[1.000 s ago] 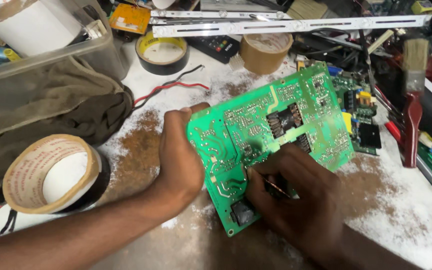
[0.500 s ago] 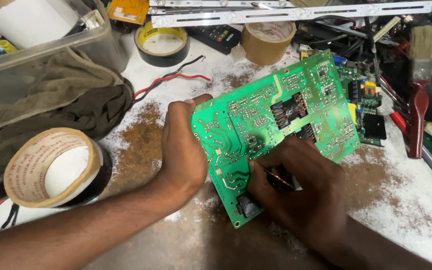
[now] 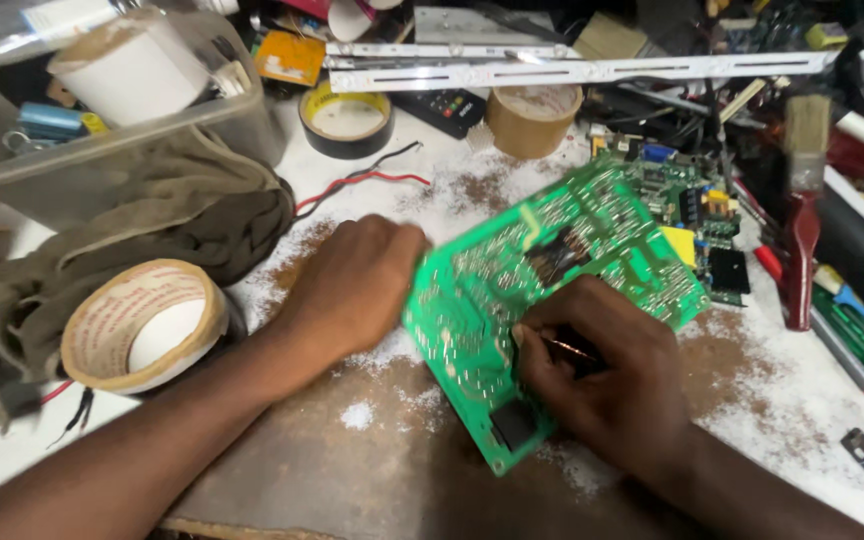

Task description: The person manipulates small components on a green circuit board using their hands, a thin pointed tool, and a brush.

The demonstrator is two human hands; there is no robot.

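A large green circuit board (image 3: pixel 552 270) lies solder-side up, tilted on the worn white bench. My left hand (image 3: pixel 357 285) grips its left edge, fingers curled under the rim. My right hand (image 3: pixel 597 375) rests on the board's lower middle and pinches a thin metal tool (image 3: pixel 570 349) whose tip touches the solder side. A black component (image 3: pixel 514 425) sits at the board's near corner. The frame is slightly blurred around the left hand.
A second green board (image 3: pixel 697 215) with parts lies under the far right edge. Tape rolls: beige (image 3: pixel 142 325), black-yellow (image 3: pixel 347 120), brown (image 3: pixel 534 118). Grey cloth (image 3: pixel 152 225), clear bin (image 3: pixel 102 90), red-handled brush (image 3: pixel 802 230), screwdrivers (image 3: pixel 857 335), metal rails (image 3: pixel 592 70).
The board and both hands sit a little further right in view and the left hand is motion-blurred; the right hand keeps the tool pressed to the board.
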